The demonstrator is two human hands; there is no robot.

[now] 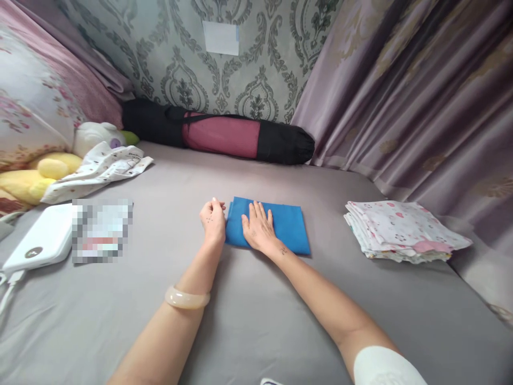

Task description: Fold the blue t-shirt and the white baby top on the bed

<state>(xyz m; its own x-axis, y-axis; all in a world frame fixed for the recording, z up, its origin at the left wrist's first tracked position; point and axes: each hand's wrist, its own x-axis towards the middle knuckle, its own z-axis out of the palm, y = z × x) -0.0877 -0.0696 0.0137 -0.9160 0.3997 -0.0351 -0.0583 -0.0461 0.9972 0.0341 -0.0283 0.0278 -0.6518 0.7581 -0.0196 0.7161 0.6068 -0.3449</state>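
Observation:
A folded blue cloth (289,227) lies flat on the grey bed sheet (256,315). My right hand (258,227) rests palm down on its left half, fingers stretched and slightly spread. Close against the cloth's left edge is my left hand (212,219), its fingers curled into a loose fist; no object shows in it. A pale bangle (186,298) circles my left forearm.
On the right sits a stack of folded patterned cloths (401,230). A white power bank (44,235) with a cable and a blurred flat item (102,230) lie left. Plush toys (52,168) and a patterned cloth (100,168) are behind them. A long black-and-maroon bag (222,133) lines the wall.

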